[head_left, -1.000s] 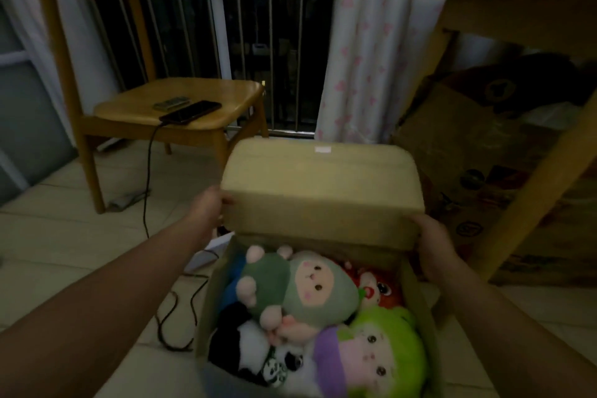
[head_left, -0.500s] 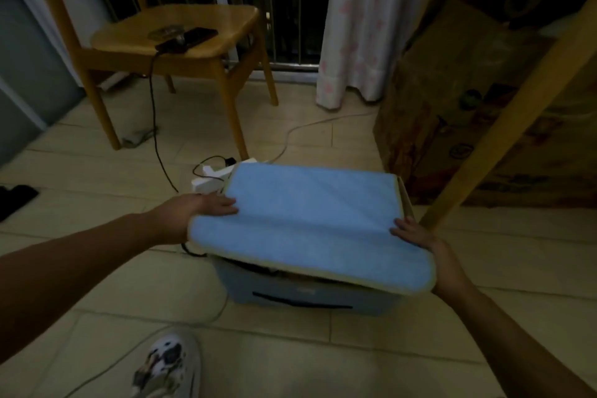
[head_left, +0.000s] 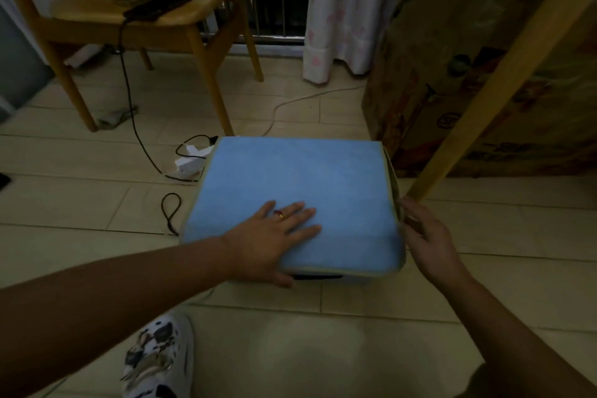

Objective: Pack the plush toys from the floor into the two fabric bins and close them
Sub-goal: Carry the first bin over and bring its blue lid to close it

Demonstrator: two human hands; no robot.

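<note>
Pressing flat on the blue lid [head_left: 300,191] of the fabric bin [head_left: 323,278] – left hand [head_left: 274,233], fingers straight and spread, palm down near the lid's front edge, a ring on one finger. Right hand [head_left: 426,239] sits at the bin's right side, fingers touching the lid's beige edge trim; whether it pinches the trim or only rests there I cannot tell. Lid lies closed over the bin, toys not visible – only a strip of the front wall with a dark handle slot shows under the lid. Behind the bin to the left: wooden chair [head_left: 145,19] with a phone [head_left: 158,5] on the seat, its black cable [head_left: 132,113] running down to a white power strip [head_left: 190,163] just beside the bin's back left corner. Right of the bin: cardboard box [head_left: 436,81] and a slanted wooden leg [head_left: 491,81]. Patterned shoe [head_left: 158,355] in front of the bin
</note>
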